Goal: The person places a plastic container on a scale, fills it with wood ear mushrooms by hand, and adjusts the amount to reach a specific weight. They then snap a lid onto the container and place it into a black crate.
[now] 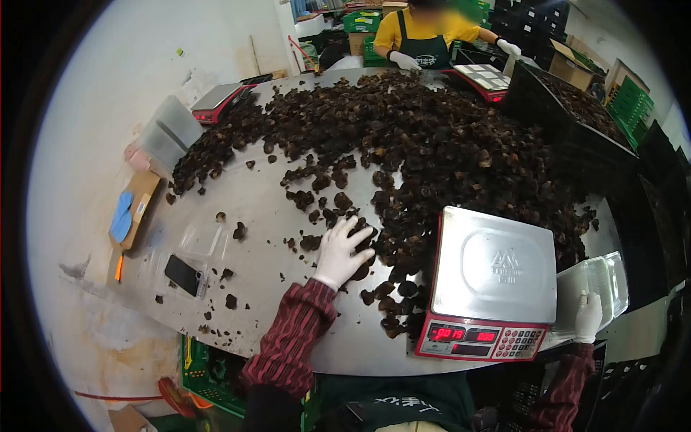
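Observation:
My left hand, in a white glove, lies with fingers spread over dark brown, ear-shaped mushrooms heaped on the metal table. Some pieces show around its fingertips; whether any sit under the palm is hidden. My right hand, also gloved, is closed on the near edge of a clear plastic container in a stack at the table's right side. Between my hands stands a red scale with a bare silver pan, its display reading about -0.019.
Across the table, a person in a yellow shirt stands by another scale. A third scale and plastic tubs line the left edge. A phone lies at left. A black crate borders the right.

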`<state>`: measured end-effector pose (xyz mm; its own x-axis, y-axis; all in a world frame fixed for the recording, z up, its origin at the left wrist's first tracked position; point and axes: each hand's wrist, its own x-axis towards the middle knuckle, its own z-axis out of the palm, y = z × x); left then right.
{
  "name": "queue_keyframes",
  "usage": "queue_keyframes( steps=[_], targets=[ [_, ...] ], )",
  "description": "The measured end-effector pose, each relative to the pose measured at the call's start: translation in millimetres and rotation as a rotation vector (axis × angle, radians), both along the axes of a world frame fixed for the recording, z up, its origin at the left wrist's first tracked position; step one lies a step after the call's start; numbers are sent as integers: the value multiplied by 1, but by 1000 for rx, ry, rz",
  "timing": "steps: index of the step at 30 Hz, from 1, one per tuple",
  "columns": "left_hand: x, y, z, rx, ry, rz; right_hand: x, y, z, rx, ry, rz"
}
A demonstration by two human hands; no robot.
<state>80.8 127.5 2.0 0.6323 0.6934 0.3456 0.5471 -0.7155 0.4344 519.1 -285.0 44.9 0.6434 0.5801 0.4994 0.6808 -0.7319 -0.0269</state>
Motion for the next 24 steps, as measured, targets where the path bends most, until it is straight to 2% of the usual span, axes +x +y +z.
queue_keyframes(
  steps=[3,5,7,9,11,12,15,16,17,19,20,24],
  targets=[
    [46,14,-4,101,70,8,-7,4,3,24,13,-21],
    [61,5,0,-64,394,-167,-11,5,5,9,-15,-46],
    [69,7,2,-121,520,-309,-14,6,6,24,5,-22],
    [75,12,32,-399,732,-413,-17,7,8,32,3,-44],
    [87,17,55,-190,731,-389,-24,11,14,-19,63,-60],
    [100,29,54,-143,650,-363,-24,12,13,-12,57,-75],
    [155,61,35,40,151,-420,-26,14,10,51,13,-51],
    [178,67,30,26,114,-417,-29,16,13,66,13,-38],
    [200,74,29,-11,147,-470,-31,18,15,72,2,-50],
    [233,75,19,107,253,-460,-35,20,17,50,5,-97],
    [242,80,12,72,402,-454,-37,20,18,2,43,-145],
    [230,96,1,-47,371,-343,-46,26,29,8,19,-108]
  ],
)
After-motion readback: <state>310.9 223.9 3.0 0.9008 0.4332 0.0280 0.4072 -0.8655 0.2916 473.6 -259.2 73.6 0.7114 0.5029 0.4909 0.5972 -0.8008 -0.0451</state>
